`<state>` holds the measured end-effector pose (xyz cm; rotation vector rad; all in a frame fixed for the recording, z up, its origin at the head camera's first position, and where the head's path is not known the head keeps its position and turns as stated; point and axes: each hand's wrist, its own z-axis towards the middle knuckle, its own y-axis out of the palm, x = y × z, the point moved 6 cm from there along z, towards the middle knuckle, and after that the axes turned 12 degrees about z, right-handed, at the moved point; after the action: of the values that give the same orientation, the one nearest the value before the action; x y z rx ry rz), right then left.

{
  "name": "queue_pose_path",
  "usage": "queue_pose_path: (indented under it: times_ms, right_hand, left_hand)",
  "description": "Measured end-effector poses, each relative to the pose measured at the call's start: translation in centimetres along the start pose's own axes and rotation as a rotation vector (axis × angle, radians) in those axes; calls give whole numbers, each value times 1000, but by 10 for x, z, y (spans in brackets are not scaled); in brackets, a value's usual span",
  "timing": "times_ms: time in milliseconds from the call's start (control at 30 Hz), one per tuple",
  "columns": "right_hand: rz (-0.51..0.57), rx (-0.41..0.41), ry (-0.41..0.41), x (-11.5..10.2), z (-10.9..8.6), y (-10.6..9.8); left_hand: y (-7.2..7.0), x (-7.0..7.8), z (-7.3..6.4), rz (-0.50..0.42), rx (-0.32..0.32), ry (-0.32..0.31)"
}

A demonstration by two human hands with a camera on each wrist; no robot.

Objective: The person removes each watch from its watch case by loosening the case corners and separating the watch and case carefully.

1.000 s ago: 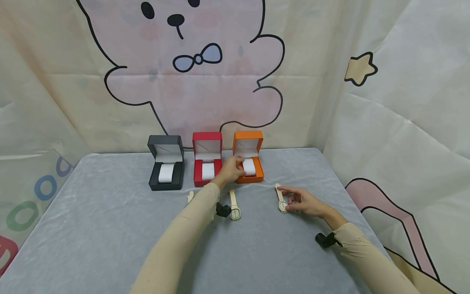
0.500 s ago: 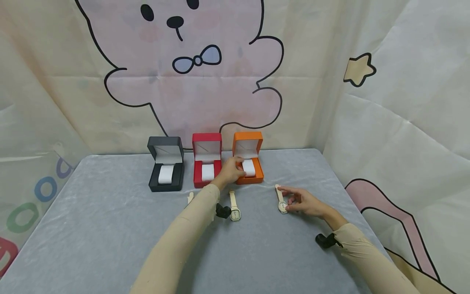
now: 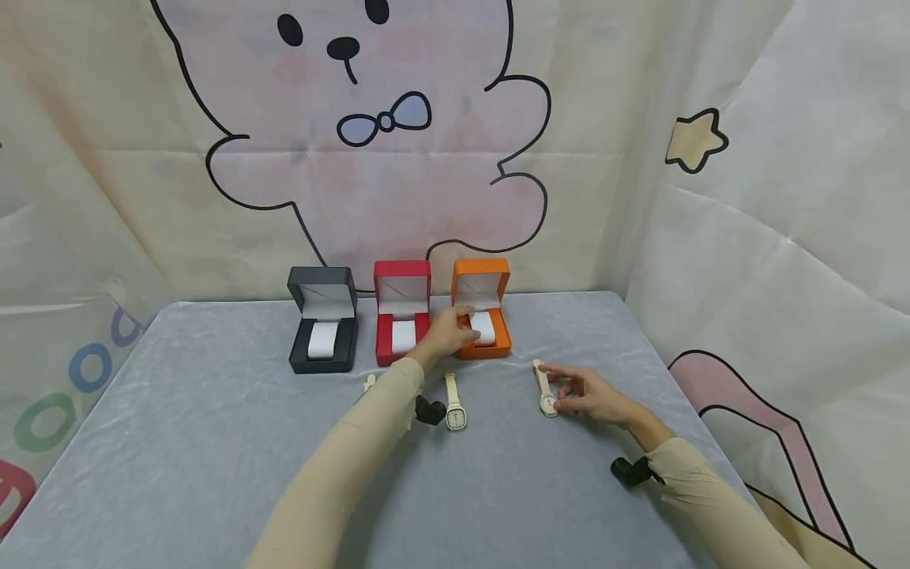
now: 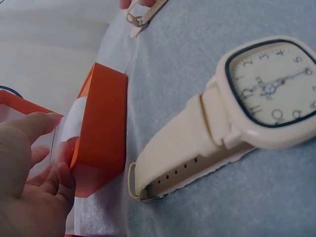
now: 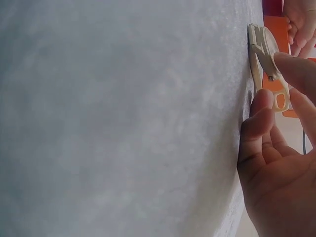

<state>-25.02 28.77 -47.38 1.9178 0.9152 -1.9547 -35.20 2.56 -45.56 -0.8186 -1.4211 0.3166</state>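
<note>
Three open watch boxes stand in a row: dark grey (image 3: 321, 366), red (image 3: 384, 352) and orange (image 3: 486, 352), each with a white cushion. My left hand (image 3: 449, 330) reaches to the orange box, thumb and fingers at the two ends of its white cushion (image 4: 75, 118). To the right, my right hand (image 3: 593, 395) grips a cream wristwatch (image 3: 541, 381) lying on the cloth, thumb at the dial and index finger near the strap end. Below my left wrist lies a second cream watch (image 3: 456, 417) with a squarish dial. My left sleeve mostly hides a third watch (image 3: 370, 381).
Grey cloth (image 3: 178, 411) covers the table. Behind it hangs a curtain (image 3: 398, 190) printed with a cartoon bear, close to the boxes. A pale curtain (image 3: 768, 237) hangs along the right side. Black wrist cameras (image 3: 631, 472) sit at both cuffs.
The head view has shifted slightly, so everything sits a little lower in it. Both hands, the boxes and the watches hold their places.
</note>
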Motion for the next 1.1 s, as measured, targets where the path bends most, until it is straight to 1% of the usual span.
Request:
queue_pose_path:
  times_ms: [167,233,367,633,733,833,967,1100]
  right_hand:
    - [-20,32,-13,0,-1,0]
    - [-22,44,-12,1,0,0]
    - [-30,52,-22,1,0,0]
    - [-45,55,-55,3,-1,0]
    - [-49,52,-64,3,-1,0]
    - [-52,60,-58,2,0,0]
    - [-60,83,-30,2,1,0]
    - [-88,100,-10,1,2,-1]
  left_hand:
    - [0,1,1,21,8,9]
    - [-1,3,1,33,13,13]
    - [-3,6,-3,29,27,16]
    - [-3,8,-9,-31,7,42]
    - [-3,8,-11,-38,7,53]
    - [-3,9,-11,-40,5,54]
    - [-4,9,-13,-49,-8,51]
    - [-5,11,-16,-36,4,77]
